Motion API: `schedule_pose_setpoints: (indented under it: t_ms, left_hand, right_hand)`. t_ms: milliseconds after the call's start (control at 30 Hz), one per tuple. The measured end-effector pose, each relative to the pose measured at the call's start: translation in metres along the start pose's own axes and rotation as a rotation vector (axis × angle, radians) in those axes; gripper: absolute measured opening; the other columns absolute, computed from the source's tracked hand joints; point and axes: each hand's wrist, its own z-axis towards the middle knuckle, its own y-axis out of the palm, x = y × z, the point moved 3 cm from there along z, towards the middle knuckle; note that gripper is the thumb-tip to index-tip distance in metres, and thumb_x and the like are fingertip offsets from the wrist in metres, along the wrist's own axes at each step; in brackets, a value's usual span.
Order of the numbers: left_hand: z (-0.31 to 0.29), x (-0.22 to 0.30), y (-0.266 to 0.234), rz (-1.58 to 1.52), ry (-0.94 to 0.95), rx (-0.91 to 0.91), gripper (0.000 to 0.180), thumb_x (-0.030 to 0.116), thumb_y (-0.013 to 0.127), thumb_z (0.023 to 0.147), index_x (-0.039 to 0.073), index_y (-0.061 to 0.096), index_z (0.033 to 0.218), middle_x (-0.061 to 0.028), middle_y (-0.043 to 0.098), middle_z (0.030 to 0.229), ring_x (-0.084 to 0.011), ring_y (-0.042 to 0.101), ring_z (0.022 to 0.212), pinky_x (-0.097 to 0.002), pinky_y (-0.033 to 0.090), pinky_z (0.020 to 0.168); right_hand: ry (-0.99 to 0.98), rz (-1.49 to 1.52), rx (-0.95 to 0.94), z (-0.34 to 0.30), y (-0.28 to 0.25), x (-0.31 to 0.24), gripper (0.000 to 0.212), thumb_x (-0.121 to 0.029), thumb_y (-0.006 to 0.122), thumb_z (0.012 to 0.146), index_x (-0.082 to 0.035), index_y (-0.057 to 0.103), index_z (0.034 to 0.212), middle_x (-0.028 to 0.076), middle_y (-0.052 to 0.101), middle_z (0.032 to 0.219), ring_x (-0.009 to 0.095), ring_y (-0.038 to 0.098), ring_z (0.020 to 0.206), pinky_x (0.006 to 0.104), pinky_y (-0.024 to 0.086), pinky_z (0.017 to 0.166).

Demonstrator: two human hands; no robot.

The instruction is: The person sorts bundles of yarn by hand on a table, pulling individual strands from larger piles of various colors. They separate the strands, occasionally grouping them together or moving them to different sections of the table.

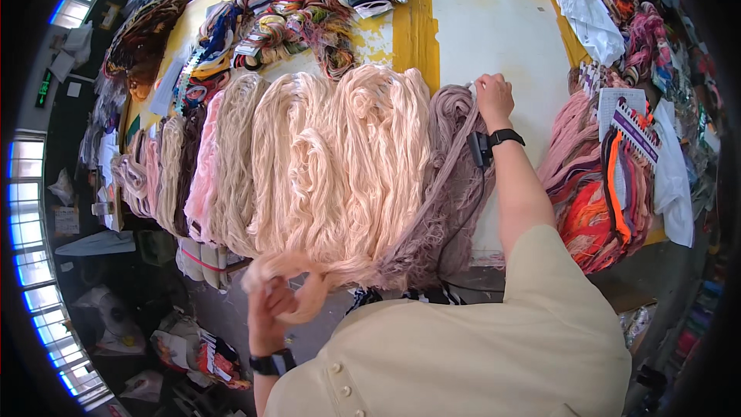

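Note:
My left hand (270,305) is closed around a looped end of pale peach yarn (309,293), which hangs past the table's near edge. My right hand (494,99) is at the far end of a mauve-grey yarn skein (455,147); its fingers are bent together at a small white bit, and what exactly they pinch is too small to make out. Large peach skeins (382,154) lie side by side to the left of the mauve one. Beyond them come a beige skein (239,147) and a light pink skein (204,170).
Multicoloured yarn bundles (270,23) lie along the table's far left. Red, orange and pink yarn (594,201) with sample cards and white plastic bags (587,15) fills the right side. A black cable (467,224) runs down from my right wrist. The white tabletop (494,15) has yellow edges.

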Motion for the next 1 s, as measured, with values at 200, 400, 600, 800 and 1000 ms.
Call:
schedule_pose_setpoints:
  t_ms: [200,400,600,800,1000]
  left_hand:
    - [0.093,-0.044,0.055,0.342,-0.187,0.073,0.015,0.021,0.058,0.096,0.007,0.06,0.099,0.0057,0.045,0.068,-0.0067,0.043,0.055,-0.0222,0.04,0.056]
    - [0.148,-0.083,0.078,0.363,-0.368,-0.143,0.031,0.025,0.06,0.096,0.001,0.064,0.114,-0.0049,0.064,0.093,-0.0122,0.061,0.082,-0.0273,0.052,0.071]
    - [0.137,-0.076,0.085,0.225,-0.173,-0.264,0.027,0.02,0.057,0.097,-0.003,0.064,0.109,-0.0094,0.066,0.105,-0.017,0.063,0.097,-0.0295,0.052,0.084]
    - [0.125,-0.067,0.076,0.168,-0.062,-0.376,0.021,0.018,0.057,0.097,-0.001,0.062,0.103,-0.0039,0.063,0.086,-0.0182,0.064,0.093,-0.0293,0.052,0.081]
    - [0.113,-0.032,0.02,-0.182,0.03,-0.208,0.016,0.02,0.054,0.099,0.005,0.055,0.099,0.0054,0.043,0.067,-0.0066,0.046,0.063,-0.0208,0.042,0.064]
  right_hand:
    - [0.136,0.983,-0.594,-0.099,-0.069,-0.101,0.018,-0.013,0.057,0.092,-0.002,0.062,0.105,0.006,0.068,0.075,0.014,0.066,0.071,0.029,0.051,0.066]
    - [-0.157,0.983,-0.885,-0.227,-0.129,-0.151,0.039,-0.017,0.063,0.09,0.0,0.051,0.124,0.018,0.069,0.084,0.033,0.068,0.077,0.0366,0.052,0.068]
    - [-0.546,0.167,-0.28,-0.178,-0.129,-0.091,0.058,-0.023,0.073,0.078,-0.012,0.05,0.13,0.011,0.064,0.113,0.027,0.056,0.116,0.0427,0.043,0.095]
    - [-0.588,0.106,-0.773,-0.143,-0.061,-0.031,0.033,-0.006,0.074,0.067,-0.004,0.06,0.096,0.012,0.065,0.098,0.029,0.062,0.097,0.0394,0.047,0.088]
    - [0.062,0.706,-0.669,-0.011,-0.079,0.034,0.042,-0.012,0.071,0.078,0.001,0.058,0.116,0.013,0.064,0.109,0.019,0.06,0.098,0.0328,0.05,0.085]
